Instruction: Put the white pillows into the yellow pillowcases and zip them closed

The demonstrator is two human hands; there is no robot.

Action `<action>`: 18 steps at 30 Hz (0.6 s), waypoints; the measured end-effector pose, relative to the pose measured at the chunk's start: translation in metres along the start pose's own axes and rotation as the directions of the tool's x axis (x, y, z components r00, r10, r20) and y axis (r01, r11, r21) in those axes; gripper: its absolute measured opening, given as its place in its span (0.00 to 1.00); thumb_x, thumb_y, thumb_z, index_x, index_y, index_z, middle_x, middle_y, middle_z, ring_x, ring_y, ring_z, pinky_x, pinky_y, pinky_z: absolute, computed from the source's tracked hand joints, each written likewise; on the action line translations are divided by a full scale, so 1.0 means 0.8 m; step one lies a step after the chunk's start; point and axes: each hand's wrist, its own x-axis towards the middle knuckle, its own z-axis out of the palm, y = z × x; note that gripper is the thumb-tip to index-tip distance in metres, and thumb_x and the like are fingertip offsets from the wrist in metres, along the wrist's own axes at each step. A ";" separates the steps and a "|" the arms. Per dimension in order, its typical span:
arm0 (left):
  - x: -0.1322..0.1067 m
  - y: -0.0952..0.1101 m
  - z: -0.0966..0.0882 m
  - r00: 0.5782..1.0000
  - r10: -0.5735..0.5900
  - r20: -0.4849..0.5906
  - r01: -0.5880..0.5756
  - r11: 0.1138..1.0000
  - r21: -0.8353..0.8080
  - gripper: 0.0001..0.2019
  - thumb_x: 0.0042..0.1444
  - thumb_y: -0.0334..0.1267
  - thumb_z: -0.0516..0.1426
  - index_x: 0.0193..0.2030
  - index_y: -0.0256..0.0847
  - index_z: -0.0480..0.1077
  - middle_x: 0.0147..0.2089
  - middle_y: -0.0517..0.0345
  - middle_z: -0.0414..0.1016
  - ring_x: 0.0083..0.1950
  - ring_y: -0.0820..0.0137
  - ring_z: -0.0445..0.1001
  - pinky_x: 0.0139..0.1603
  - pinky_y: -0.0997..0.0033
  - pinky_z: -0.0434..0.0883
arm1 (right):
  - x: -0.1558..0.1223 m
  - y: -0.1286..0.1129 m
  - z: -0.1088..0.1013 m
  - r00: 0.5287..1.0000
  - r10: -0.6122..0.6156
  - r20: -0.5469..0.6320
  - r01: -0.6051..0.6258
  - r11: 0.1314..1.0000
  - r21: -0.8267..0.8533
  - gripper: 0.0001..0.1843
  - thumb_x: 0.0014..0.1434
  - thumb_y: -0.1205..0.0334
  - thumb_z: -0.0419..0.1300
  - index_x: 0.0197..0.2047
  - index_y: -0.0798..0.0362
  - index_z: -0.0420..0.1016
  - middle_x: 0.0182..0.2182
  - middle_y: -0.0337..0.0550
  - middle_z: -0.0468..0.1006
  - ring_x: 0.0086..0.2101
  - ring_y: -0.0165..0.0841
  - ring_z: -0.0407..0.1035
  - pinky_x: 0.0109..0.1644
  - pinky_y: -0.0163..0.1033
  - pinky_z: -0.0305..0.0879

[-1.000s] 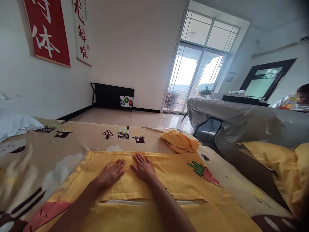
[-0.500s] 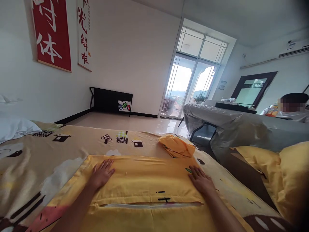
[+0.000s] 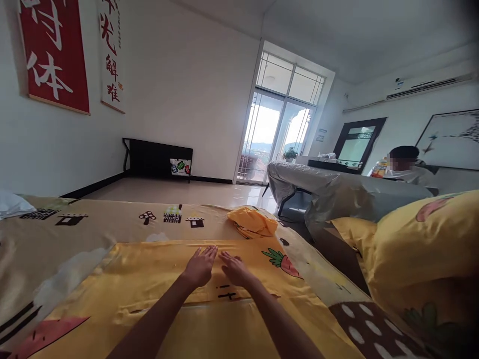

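A yellow pillowcase [image 3: 149, 279] with a carrot print [image 3: 281, 262] lies spread flat on the bed. My left hand [image 3: 200, 267] and my right hand [image 3: 235, 268] rest side by side on its middle, fingers stretched out flat and pointing away from me. Both hands are open and hold nothing. A dark slit with a pale zip line [image 3: 209, 305] crosses the pillowcase just under my wrists.
A crumpled orange-yellow cloth [image 3: 252, 222] lies on the patterned bedsheet [image 3: 75, 224] beyond my hands. A stuffed yellow pillow [image 3: 422, 249] sits at the right. A grey-covered table [image 3: 337, 187] stands past the bed, with a seated person [image 3: 404, 167] behind it. A white pillow [image 3: 11, 203] is far left.
My hands were together, spread apart toward the pillowcase's sides half a second ago, and are together at its middle again. The camera has turned right, showing more of the pillow.
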 end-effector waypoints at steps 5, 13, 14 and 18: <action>0.025 -0.044 0.069 0.991 -0.134 0.008 0.134 0.990 0.044 0.27 0.61 0.39 0.39 0.67 0.41 0.52 0.70 0.55 0.49 0.70 0.66 0.49 0.69 0.55 0.48 | 0.047 -0.032 0.048 0.998 0.057 -0.021 -0.055 0.995 0.077 0.30 0.63 0.53 0.40 0.68 0.46 0.46 0.68 0.39 0.44 0.66 0.35 0.38 0.66 0.51 0.38; -0.048 -0.215 0.024 0.903 -0.423 -0.072 0.428 0.879 0.212 0.25 0.62 0.45 0.40 0.64 0.48 0.57 0.70 0.55 0.51 0.70 0.63 0.47 0.67 0.49 0.49 | 0.021 0.118 0.018 0.878 0.466 -0.106 -0.468 0.884 0.012 0.37 0.60 0.40 0.37 0.68 0.47 0.48 0.68 0.40 0.45 0.66 0.38 0.37 0.66 0.54 0.34; -0.065 -0.238 0.020 0.893 -0.442 -0.085 0.448 0.857 0.256 0.24 0.61 0.44 0.42 0.63 0.50 0.60 0.69 0.56 0.51 0.70 0.62 0.48 0.66 0.49 0.50 | 0.002 0.141 0.010 0.835 0.538 -0.116 -0.542 0.840 -0.011 0.37 0.60 0.40 0.38 0.68 0.47 0.47 0.68 0.39 0.44 0.66 0.39 0.37 0.65 0.55 0.36; -0.120 -0.296 0.016 0.845 -0.520 -0.127 0.527 0.767 0.366 0.20 0.55 0.43 0.50 0.54 0.53 0.70 0.68 0.56 0.56 0.69 0.57 0.51 0.64 0.44 0.52 | -0.086 0.199 -0.026 0.697 0.689 -0.199 -0.714 0.692 -0.104 0.34 0.58 0.44 0.44 0.66 0.45 0.55 0.66 0.43 0.52 0.65 0.41 0.44 0.64 0.55 0.43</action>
